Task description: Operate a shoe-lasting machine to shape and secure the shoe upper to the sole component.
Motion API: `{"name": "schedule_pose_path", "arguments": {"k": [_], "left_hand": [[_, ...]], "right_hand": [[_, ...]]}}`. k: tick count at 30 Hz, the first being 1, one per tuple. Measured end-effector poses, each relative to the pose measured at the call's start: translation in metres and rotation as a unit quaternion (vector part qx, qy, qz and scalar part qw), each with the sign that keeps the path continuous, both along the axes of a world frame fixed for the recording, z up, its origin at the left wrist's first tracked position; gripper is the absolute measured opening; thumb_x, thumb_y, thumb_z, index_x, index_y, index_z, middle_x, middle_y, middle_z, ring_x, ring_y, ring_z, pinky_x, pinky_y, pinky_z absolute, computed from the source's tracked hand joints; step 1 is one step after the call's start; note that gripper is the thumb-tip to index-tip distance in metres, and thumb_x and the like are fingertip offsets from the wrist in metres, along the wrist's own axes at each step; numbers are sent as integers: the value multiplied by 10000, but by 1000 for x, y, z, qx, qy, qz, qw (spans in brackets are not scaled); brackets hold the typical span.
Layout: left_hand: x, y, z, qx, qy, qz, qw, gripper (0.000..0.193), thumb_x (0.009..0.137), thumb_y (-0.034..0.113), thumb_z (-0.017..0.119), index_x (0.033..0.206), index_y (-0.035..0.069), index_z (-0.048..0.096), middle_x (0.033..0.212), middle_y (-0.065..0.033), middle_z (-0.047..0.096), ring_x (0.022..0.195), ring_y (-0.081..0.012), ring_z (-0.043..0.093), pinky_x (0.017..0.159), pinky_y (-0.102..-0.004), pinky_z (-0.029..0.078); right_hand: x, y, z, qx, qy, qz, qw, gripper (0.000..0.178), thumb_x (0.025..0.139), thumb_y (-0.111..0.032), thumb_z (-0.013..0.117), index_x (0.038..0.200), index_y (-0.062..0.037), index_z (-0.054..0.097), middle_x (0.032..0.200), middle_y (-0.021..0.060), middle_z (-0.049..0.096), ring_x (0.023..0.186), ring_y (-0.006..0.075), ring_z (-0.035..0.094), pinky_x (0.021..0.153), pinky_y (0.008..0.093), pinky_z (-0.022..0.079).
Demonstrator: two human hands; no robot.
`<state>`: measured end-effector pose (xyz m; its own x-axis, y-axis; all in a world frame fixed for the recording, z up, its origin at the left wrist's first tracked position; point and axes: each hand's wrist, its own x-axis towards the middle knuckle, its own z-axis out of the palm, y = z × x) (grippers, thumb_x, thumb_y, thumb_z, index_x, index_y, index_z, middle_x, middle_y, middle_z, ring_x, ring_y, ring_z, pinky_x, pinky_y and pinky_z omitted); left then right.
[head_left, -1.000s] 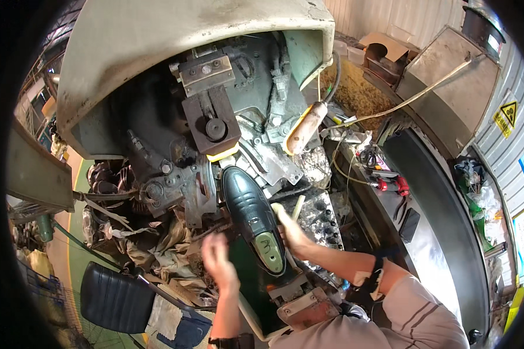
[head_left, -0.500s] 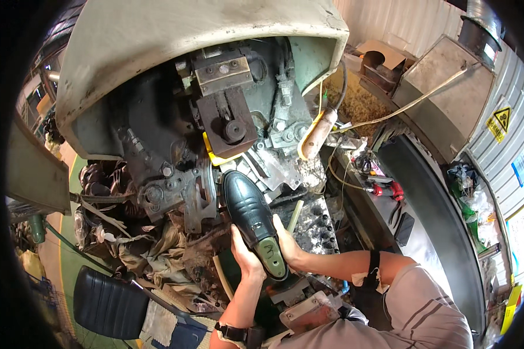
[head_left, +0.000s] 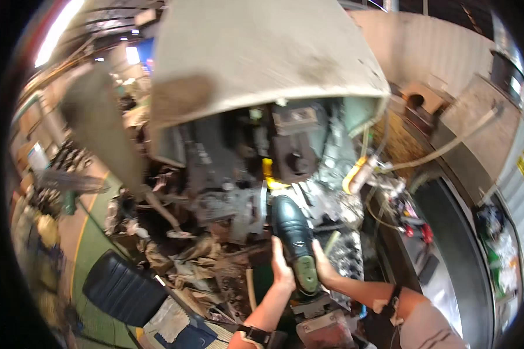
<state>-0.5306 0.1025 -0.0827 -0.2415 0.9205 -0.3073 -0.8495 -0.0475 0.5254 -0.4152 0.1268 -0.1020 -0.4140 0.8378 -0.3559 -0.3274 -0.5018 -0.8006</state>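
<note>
In the head view, two bare hands are showing, with one black shoe [head_left: 291, 221] between them and one green insert [head_left: 305, 274] filling the shoe's opening. One pale machine hood [head_left: 273, 52] is arching over the scene beyond the hands, one black padded seat [head_left: 125, 288] is standing to their left, and two dark straps are circling the person's arms: one on the left wrist [head_left: 254, 334], one on the right arm [head_left: 395, 296].

The left hand [head_left: 282, 267] is gripping the shoe's left side and the right hand [head_left: 325, 264] is gripping its right side, both near the heel end. The toe is pointing away, reaching past the fingertips toward the machine, while the green insert is lying between the palms.

Beyond the hands, far to the right, a brown carton [head_left: 431, 100] is sitting open; blur is hiding its contents. Nearer than the carton, loose yellowish-brown bits [head_left: 400, 136] are heaping up. Well to the right of the right hand, green and white plastic bags [head_left: 503, 250] are bunching past a dark curved belt [head_left: 455, 250]; whether a bin is holding them I cannot tell.
</note>
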Motion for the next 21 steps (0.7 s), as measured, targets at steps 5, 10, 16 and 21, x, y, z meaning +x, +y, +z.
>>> {"name": "schedule_pose_path", "arguments": {"k": [5, 10, 16, 21], "left_hand": [[2, -39, 1, -8, 414, 125, 902, 721, 1024, 456, 566, 1485, -49, 338, 1462, -227, 463, 1318, -278, 474, 1103, -389, 383], [42, -69, 51, -66, 727, 69, 680, 1130, 782, 315, 830, 1577, -2, 92, 1520, -397, 279, 1403, -531, 339, 1166, -510, 328], [53, -61, 33, -72, 728, 69, 678, 1141, 770, 179, 812, 1580, 12, 26, 1519, -387, 268, 1395, -532, 342, 1174, -516, 317], [48, -60, 31, -39, 731, 100, 674, 1133, 743, 122, 821, 1581, 3, 68, 1459, -340, 383, 1346, -484, 420, 1157, -485, 345]], "right_hand": [[75, 3, 19, 256, -323, 97, 906, 449, 1011, -348, 627, 1394, -125, 561, 888, 78, 681, 696, 185, 631, 649, 345, 538], [123, -23, 5, 464, -644, 269, 546, 427, 912, -495, 643, 1133, -132, 674, 801, 193, 723, 784, 417, 716, 722, 528, 570], [125, -34, -7, 513, -650, 123, 547, 293, 895, -439, 691, 894, -158, 775, 717, 114, 718, 720, 347, 718, 662, 489, 558], [126, -35, -8, 549, -633, 100, 536, 367, 908, -409, 680, 714, -103, 739, 672, 168, 686, 630, 372, 693, 618, 488, 558]]}}
